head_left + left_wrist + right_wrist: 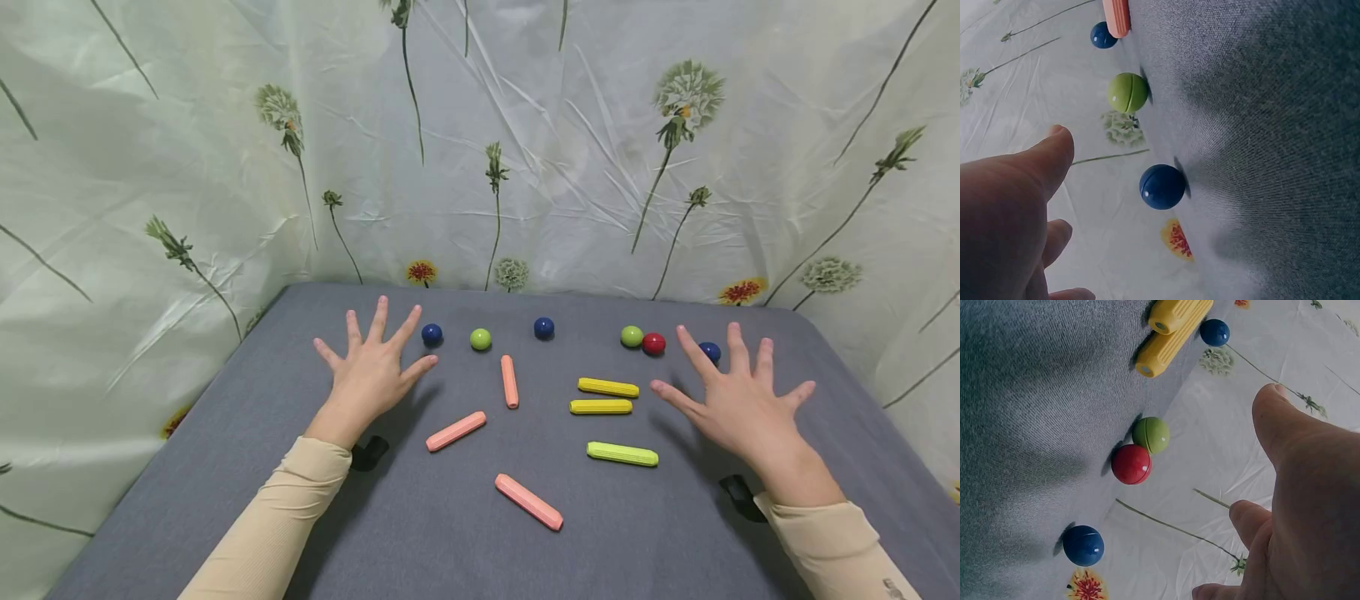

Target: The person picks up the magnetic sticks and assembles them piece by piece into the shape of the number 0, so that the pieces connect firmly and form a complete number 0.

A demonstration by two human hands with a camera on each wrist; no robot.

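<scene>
My left hand (pixel 367 379) hovers over the left of the grey cloth with fingers spread, holding nothing. Nearest to it are a blue ball (pixel 1162 187) and a green ball (pixel 1127 92). On the other side, my right hand (pixel 746 408) is also spread and holds nothing. Its fingers partly cover a blue ball (pixel 709 352) in the head view. Left of it sit a red ball (pixel 1131 464) and a green ball (pixel 1151 435), side by side. Two yellow ridged sticks (pixel 601 407) and a lime-green stick (pixel 622 454) lie between the hands, closer to the right one.
Three salmon-pink ridged sticks (pixel 528 502) lie scattered about the middle of the grey cloth (pixel 420 533). Another blue ball (pixel 543 327) sits at the back centre. A pale curtain (pixel 450 217) with dandelion prints hangs behind and beside the table.
</scene>
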